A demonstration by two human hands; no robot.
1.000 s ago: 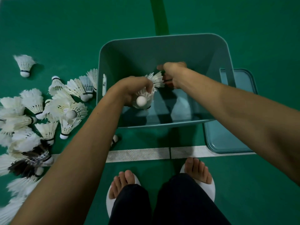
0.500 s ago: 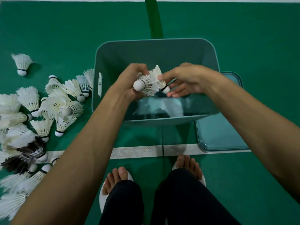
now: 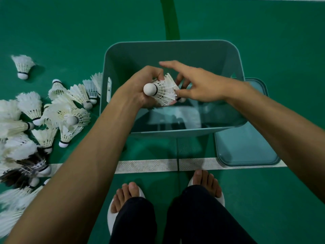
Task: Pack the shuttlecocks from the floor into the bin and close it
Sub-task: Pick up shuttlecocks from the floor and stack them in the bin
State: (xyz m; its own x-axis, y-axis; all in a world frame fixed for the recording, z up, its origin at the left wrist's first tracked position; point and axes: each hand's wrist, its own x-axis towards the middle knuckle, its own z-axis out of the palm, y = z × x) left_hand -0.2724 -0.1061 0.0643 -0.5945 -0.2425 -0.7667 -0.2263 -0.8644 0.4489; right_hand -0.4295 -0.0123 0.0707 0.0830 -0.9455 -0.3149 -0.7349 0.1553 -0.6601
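An open teal bin (image 3: 175,42) stands on the green floor in front of me; no shuttlecock shows on its glossy bottom. Above it my left hand (image 3: 140,88) grips a white shuttlecock (image 3: 161,91) with its cork pointing toward me. My right hand (image 3: 198,85) meets it from the right, thumb on the feathers and forefinger stretched out. The cork of a second shuttlecock (image 3: 181,99) peeks out under that hand, nested against the first. Several loose shuttlecocks (image 3: 58,111) lie heaped on the floor left of the bin.
The bin's teal lid (image 3: 246,147) lies flat on the floor at the bin's right front corner. One shuttlecock (image 3: 22,66) lies apart at the far left, and dark-feathered ones (image 3: 26,169) are in the near pile. My feet in white slippers (image 3: 126,205) stand behind a white court line (image 3: 149,165).
Both hands have risen from inside the bin and come together above it. The two shuttlecocks are now pressed together, and my right forefinger has stretched out.
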